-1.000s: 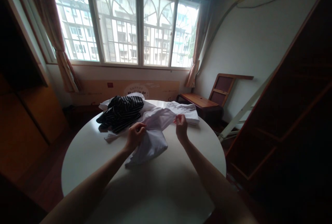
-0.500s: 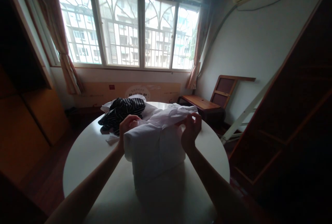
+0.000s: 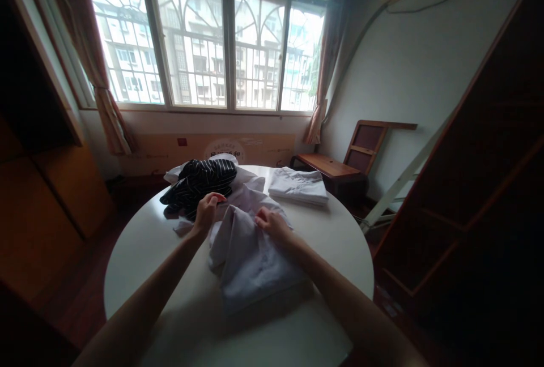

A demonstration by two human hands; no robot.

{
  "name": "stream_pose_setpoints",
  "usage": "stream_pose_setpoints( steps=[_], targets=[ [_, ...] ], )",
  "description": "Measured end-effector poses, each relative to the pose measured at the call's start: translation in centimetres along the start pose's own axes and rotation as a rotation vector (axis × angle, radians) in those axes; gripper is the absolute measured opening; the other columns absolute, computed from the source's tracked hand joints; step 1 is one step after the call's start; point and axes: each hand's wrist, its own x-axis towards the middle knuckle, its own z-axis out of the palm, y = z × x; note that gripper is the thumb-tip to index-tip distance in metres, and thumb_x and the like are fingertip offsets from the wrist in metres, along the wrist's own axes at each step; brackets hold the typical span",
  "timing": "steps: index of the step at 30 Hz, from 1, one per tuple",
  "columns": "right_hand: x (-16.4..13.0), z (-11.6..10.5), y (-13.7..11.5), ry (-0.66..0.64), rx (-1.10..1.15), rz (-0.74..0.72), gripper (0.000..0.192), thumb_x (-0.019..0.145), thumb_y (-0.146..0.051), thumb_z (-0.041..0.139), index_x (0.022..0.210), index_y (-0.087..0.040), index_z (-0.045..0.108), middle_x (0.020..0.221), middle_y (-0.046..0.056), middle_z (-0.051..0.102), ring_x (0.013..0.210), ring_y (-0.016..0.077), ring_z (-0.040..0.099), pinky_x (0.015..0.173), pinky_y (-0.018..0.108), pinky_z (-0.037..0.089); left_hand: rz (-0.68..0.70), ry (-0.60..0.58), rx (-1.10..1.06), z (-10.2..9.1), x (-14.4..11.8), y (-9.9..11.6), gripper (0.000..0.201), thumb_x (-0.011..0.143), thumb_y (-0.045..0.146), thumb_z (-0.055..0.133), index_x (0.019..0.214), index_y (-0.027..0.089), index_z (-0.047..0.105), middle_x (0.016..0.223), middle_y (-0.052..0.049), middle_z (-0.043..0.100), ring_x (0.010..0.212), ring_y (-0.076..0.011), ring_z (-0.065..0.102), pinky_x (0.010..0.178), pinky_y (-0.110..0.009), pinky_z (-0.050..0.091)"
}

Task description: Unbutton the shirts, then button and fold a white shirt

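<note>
A loose white shirt (image 3: 259, 268) lies partly bunched on the round white table in front of me, its near part draped toward me and a fold raised in the middle. My left hand (image 3: 208, 212) is closed at its upper left edge, the fingertips pinched at the cloth. My right hand (image 3: 272, 224) is closed on the fabric at the upper right, knuckles up. Part of the cloth between and under the hands is hidden. Just past my left hand sits a heap with a black garment with white stripes (image 3: 208, 177).
A folded white stack of clothes (image 3: 297, 186) rests at the table's far right. The round table (image 3: 136, 265) has a curved edge. Behind it are a long cardboard box (image 3: 161, 152), a low wooden bench (image 3: 327, 167) and a leaning ladder (image 3: 395, 191).
The shirt has come down from a raised, boxy shape to lie lower on the table. My right hand has moved left and inward, uncovering the folded stack. My left hand has shifted slightly.
</note>
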Motion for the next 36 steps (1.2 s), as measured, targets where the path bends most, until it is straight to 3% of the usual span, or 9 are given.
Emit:
stream_pose_setpoints(
  steps=[2,4,9,12,17,23,26,32,36],
  targets=[
    [-0.5,1.3,0.2,-0.023,-0.189,-0.065,0.012,0.079,-0.025,0.047,0.074,-0.017,0.056,0.080,0.006,0.063,0.074,0.0154,0.056,0.067,0.025,0.038,0.214,0.074,0.013,0.1,-0.7,1.0,0.024,0.072,0.027,0.035,0.071,0.016,0.056,0.075,-0.004,0.060,0.076,-0.0167,0.056,0.074,-0.029,0.043],
    [-0.7,2.1,0.2,-0.026,-0.265,-0.112,0.016,0.082,-0.024,0.043,0.078,-0.016,0.057,0.086,0.007,0.062,0.081,0.0157,0.055,0.073,0.025,0.037,0.407,0.011,0.065,0.5,-1.8,2.3,0.021,0.075,0.023,0.036,0.070,0.017,0.055,0.079,-0.004,0.059,0.078,-0.0160,0.055,0.076,-0.028,0.042],
    [-0.6,2.4,0.5,-0.072,-0.313,-0.140,0.017,0.081,-0.023,0.042,0.086,-0.014,0.056,0.090,0.009,0.061,0.086,0.0175,0.053,0.077,0.026,0.036,0.678,-0.514,0.402,2.6,-5.1,3.4,0.020,0.074,0.013,0.040,0.064,0.018,0.056,0.074,-0.004,0.060,0.075,-0.0155,0.053,0.074,-0.028,0.040],
    [-0.6,2.3,0.2,-0.123,-0.375,-0.144,0.014,0.076,-0.020,0.046,0.086,-0.014,0.054,0.091,0.009,0.059,0.087,0.0185,0.051,0.077,0.027,0.037,0.619,-0.596,0.542,3.9,-5.8,2.0,0.019,0.073,0.011,0.041,0.069,0.018,0.059,0.079,-0.006,0.062,0.074,-0.0167,0.055,0.072,-0.028,0.040],
    [-1.1,1.9,-1.4,-0.098,-0.410,-0.058,0.023,0.070,-0.019,0.049,0.093,-0.013,0.048,0.095,0.011,0.054,0.082,0.0182,0.051,0.071,0.027,0.039,0.439,-0.529,0.593,4.9,-5.6,-0.3,0.020,0.070,0.009,0.041,0.067,0.018,0.059,0.076,-0.006,0.063,0.069,-0.0173,0.056,0.067,-0.027,0.040],
    [-1.3,1.1,-1.8,-0.080,-0.504,0.051,0.023,0.071,-0.020,0.052,0.092,-0.013,0.050,0.093,0.013,0.055,0.083,0.0208,0.053,0.071,0.030,0.039,0.339,-0.424,0.793,4.9,-5.6,-0.3,0.010,0.072,0.020,0.047,0.074,0.019,0.057,0.070,-0.004,0.061,0.064,-0.0178,0.056,0.059,-0.027,0.035],
    [-1.1,1.3,-1.2,-0.057,-0.502,0.066,0.016,0.076,-0.023,0.049,0.089,-0.014,0.052,0.089,0.011,0.058,0.081,0.0196,0.055,0.069,0.028,0.038,0.310,-0.421,0.821,4.8,-5.4,-0.3,0.010,0.073,0.023,0.049,0.079,0.019,0.056,0.073,-0.003,0.061,0.065,-0.0169,0.056,0.059,-0.025,0.035],
    [-1.2,1.9,-0.6,0.000,-0.445,-0.060,0.013,0.081,-0.020,0.042,0.081,-0.017,0.055,0.086,0.006,0.058,0.077,0.0143,0.054,0.067,0.023,0.036,0.335,-0.417,0.838,4.7,-5.2,-0.5,0.016,0.078,0.028,0.046,0.079,0.017,0.058,0.088,-0.006,0.061,0.077,-0.0170,0.056,0.065,-0.026,0.037],
    [-1.1,2.5,0.1,0.060,-0.333,-0.028,0.010,0.079,-0.019,0.046,0.078,-0.016,0.056,0.083,0.006,0.059,0.076,0.0142,0.054,0.068,0.023,0.036,0.357,-0.425,0.808,4.9,-5.2,-0.8,0.017,0.079,0.025,0.047,0.083,0.017,0.061,0.091,-0.007,0.061,0.082,-0.0184,0.056,0.071,-0.028,0.039]
  ],
)
